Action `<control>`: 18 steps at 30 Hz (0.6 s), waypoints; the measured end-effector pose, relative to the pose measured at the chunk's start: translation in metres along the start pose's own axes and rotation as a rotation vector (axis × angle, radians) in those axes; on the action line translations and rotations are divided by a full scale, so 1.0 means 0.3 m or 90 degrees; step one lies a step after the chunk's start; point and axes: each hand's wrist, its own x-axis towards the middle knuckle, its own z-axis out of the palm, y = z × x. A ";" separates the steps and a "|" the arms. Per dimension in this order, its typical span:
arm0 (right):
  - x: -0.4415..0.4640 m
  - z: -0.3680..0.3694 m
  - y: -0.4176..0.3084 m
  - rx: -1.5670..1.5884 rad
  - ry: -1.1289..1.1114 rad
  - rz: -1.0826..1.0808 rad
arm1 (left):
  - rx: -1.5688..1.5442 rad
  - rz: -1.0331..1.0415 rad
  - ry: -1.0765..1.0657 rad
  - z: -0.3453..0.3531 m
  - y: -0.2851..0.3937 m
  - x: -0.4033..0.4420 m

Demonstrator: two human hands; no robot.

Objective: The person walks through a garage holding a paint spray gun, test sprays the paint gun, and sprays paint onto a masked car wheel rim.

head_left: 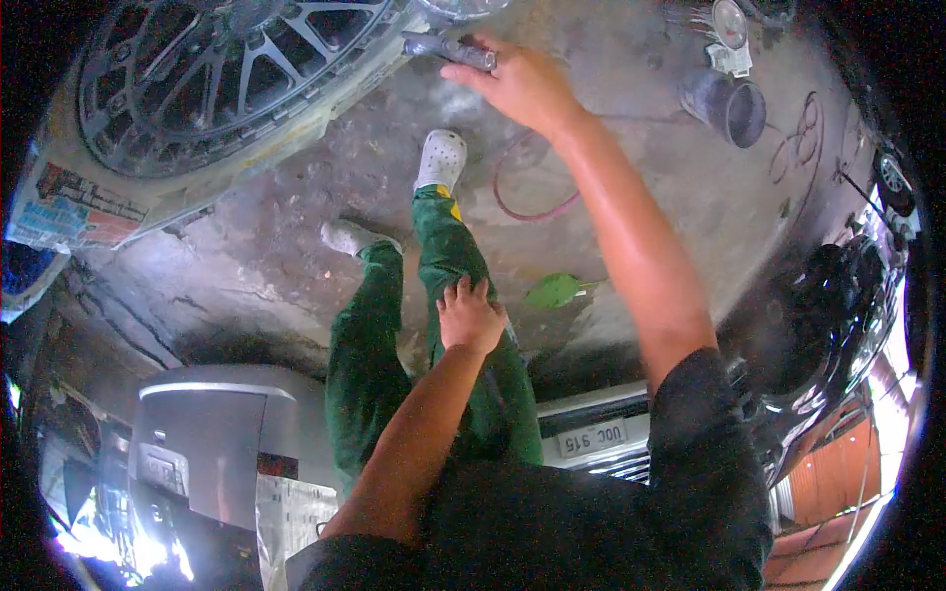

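Observation:
My right hand (524, 84) is raised at the top, fingers wrapped round a dark grey cylindrical metal tool (448, 49); its exact kind is not clear. The tool's far end is close to the edge of a large multi-spoke wheel (246, 79), with grey spokes and a pale, paper-like covering round its rim. A round clear object (461, 8) shows just above the tool, cut off by the frame. My left hand (472, 315) lies on my green-trousered knee with its fingers spread, holding nothing.
On the concrete floor are a reddish hose (532, 215), a grey bucket on its side (744, 113) and a green leaf-shaped object (554, 291). A silver vehicle (202, 433) and a car with a licence plate (591, 437) stand close behind me. Dark shiny parts (818, 325) line the right.

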 end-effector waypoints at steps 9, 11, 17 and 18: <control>-0.076 0.128 -0.059 0.050 0.002 0.040 | -0.003 -0.008 -0.025 -0.005 -0.009 0.011; -0.120 0.137 -0.114 0.026 -0.007 0.075 | -0.014 -0.007 -0.032 -0.004 -0.016 0.002; -0.255 0.131 -0.315 0.232 0.026 0.157 | -0.063 -0.027 -0.066 -0.005 -0.011 0.007; -0.268 0.126 -0.352 0.240 0.024 0.189 | -0.071 -0.032 -0.076 0.001 -0.012 0.008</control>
